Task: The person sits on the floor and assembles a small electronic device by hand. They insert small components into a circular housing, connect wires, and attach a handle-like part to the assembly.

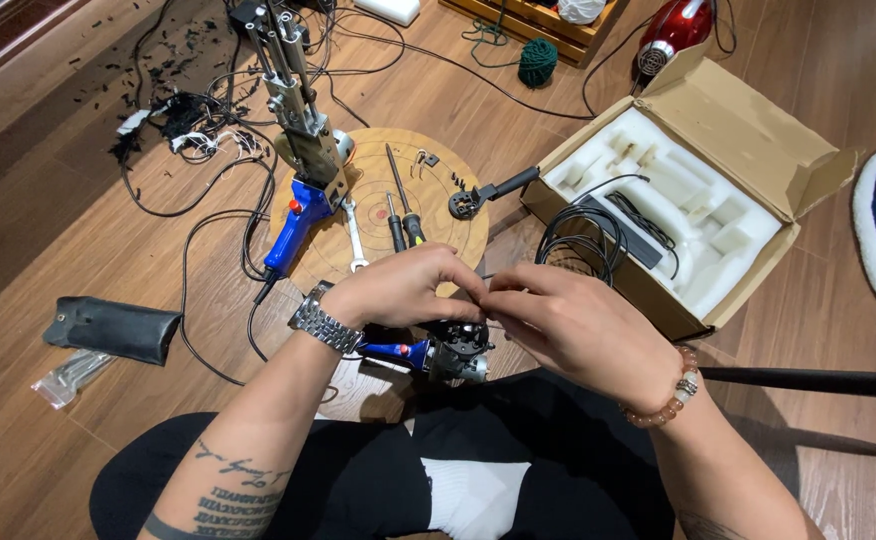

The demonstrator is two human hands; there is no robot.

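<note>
My left hand (403,287), with a metal watch on the wrist, and my right hand (568,320), with a bead bracelet, meet fingertip to fingertip over a small black and silver mechanism (458,350) with a blue handle (395,351). Both hands pinch something tiny between thumb and fingers; it is too small to tell what. The mechanism rests by my lap at the near edge of a round wooden board (453,205).
On the board lie a blue-handled tufting gun (298,150), a wrench (355,235), two screwdrivers (403,215) and a black-handled part (488,192). An open cardboard box (748,140) with white foam sits right. Black cables (198,215), a black pouch (113,328), green yarn (537,61).
</note>
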